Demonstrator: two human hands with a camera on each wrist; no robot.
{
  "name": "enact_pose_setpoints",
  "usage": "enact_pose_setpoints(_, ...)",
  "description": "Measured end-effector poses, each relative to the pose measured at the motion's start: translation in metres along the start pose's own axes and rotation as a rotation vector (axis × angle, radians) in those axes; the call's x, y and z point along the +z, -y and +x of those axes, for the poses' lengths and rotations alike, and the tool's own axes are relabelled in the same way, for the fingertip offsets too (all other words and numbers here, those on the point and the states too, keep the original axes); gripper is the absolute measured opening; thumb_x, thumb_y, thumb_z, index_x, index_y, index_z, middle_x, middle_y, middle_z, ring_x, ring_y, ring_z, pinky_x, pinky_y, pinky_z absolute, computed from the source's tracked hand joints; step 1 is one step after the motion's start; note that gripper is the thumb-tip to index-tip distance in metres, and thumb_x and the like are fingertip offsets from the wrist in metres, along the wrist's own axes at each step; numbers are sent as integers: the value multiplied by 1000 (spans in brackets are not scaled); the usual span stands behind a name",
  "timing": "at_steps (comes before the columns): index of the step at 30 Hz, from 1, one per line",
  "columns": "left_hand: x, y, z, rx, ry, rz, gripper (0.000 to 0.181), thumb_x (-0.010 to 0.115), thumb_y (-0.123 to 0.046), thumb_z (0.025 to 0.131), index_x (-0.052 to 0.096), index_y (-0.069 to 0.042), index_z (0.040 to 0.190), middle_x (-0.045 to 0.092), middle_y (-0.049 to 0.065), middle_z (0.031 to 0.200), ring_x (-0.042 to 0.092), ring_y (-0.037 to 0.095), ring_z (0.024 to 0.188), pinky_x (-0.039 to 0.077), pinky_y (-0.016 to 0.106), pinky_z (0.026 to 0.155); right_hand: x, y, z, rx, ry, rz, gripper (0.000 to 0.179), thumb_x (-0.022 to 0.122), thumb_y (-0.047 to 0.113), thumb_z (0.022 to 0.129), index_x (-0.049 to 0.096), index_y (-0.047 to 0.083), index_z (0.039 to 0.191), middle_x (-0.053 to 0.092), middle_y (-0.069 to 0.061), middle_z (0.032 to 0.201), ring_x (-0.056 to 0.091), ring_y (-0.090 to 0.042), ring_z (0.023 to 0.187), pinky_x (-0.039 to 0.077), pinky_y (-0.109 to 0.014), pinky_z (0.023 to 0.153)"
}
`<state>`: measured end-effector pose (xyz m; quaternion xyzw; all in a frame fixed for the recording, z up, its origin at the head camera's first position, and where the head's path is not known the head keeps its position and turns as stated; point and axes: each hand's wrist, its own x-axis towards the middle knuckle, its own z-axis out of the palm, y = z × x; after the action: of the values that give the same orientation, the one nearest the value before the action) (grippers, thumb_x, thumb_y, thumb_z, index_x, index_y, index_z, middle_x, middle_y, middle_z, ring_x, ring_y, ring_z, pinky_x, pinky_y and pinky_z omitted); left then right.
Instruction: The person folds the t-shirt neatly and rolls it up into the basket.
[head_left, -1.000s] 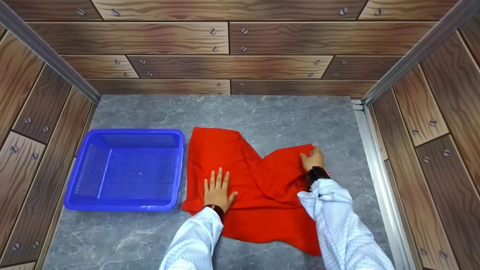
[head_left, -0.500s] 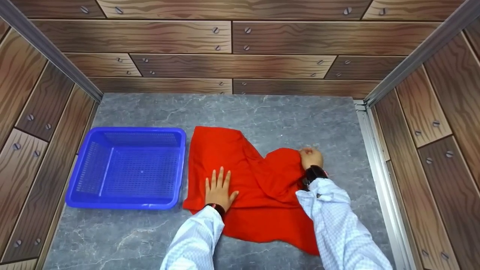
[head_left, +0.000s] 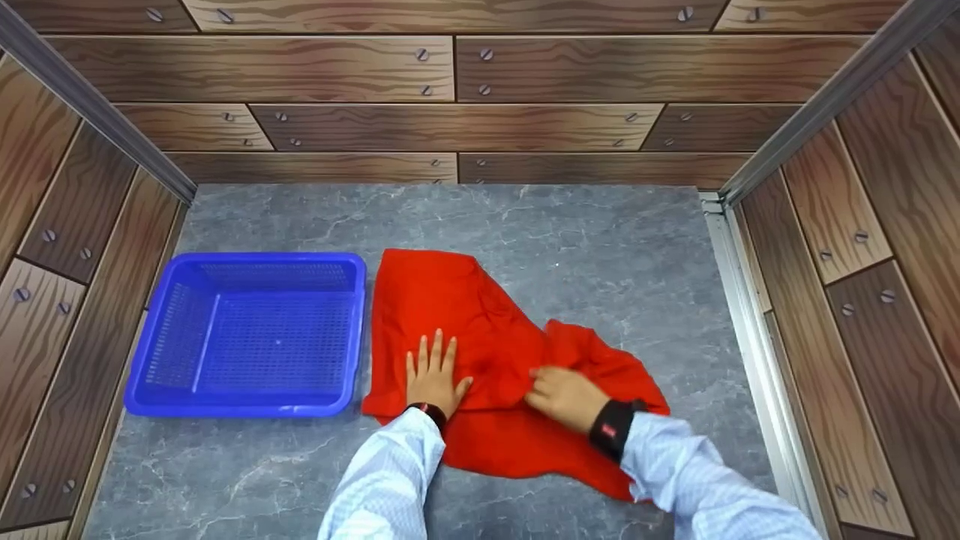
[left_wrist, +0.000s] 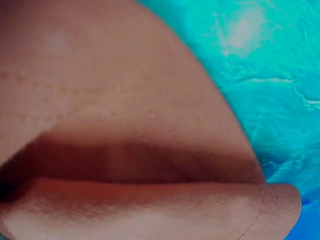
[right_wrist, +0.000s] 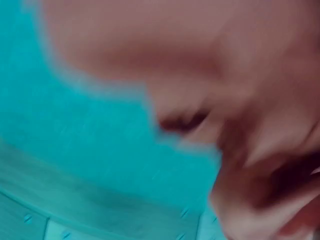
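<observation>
Head view: your left hand [head_left: 433, 382] is lying spread on the red cloth [head_left: 431, 300] beside the blue plastic basket [head_left: 240, 411]. Your right hand [head_left: 566, 397] is pinching the cloth; its black wristband [head_left: 619, 424] is showing a red label [head_left: 608, 430], too small to read.

From where I stand, the cloth [head_left: 427, 292] looks soft and matt, a plain woven or knitted fabric with creases and no sheen. The basket [head_left: 247, 412] is plastic, smooth along the rim, where it catches a small glint, and finely perforated on the base and walls. The tabletop [head_left: 637, 232] has a veined, stone-like look, mostly dull. The wall [head_left: 352, 67] shows wood grain and screw heads that look printed on a flat, smooth sheet. The rail [head_left: 761, 367] is bare metal with a soft shine. The sleeves [head_left: 390, 480] are thin, checked cloth; the wristband [head_left: 611, 429] looks dark and matt.
</observation>
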<state>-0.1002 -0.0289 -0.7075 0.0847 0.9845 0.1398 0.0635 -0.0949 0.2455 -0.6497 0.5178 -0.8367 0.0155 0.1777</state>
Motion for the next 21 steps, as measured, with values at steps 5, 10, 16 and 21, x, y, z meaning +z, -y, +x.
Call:
enact_pose_setpoints(5,0,-1,2,-7,16,10,77,65,-45,89,32,-21,154,22,6,164,19,35,151,17,58,119,9,17,-2,139,-17,111,21,71,21,78,66,14,97,65,-3,99,65,-21,85,51,-33,77)
enact_pose_setpoints(10,2,1,2,-8,7,18,77,66,-45,88,33,-21,154,23,5,163,20,35,150,18,58,119,10,27,19,232,91,103,59,80,32,68,59,13,120,62,-6,117,62,-23,101,46,-38,87)
enact_pose_setpoints(16,2,0,0,-8,25,19,77,64,-45,89,32,-21,154,23,6,163,19,35,151,18,58,119,24,48,34,227,211,92,46,71,23,80,66,20,126,71,2,115,64,-19,101,48,-35,87)
enact_pose_setpoints(21,1,0,-2,-4,-6,11,77,65,-46,87,35,-20,153,26,7,162,22,36,149,20,59,118,5,15,52,463,308,609,19,63,15,90,75,11,104,75,-4,99,70,-21,89,55,-34,77)
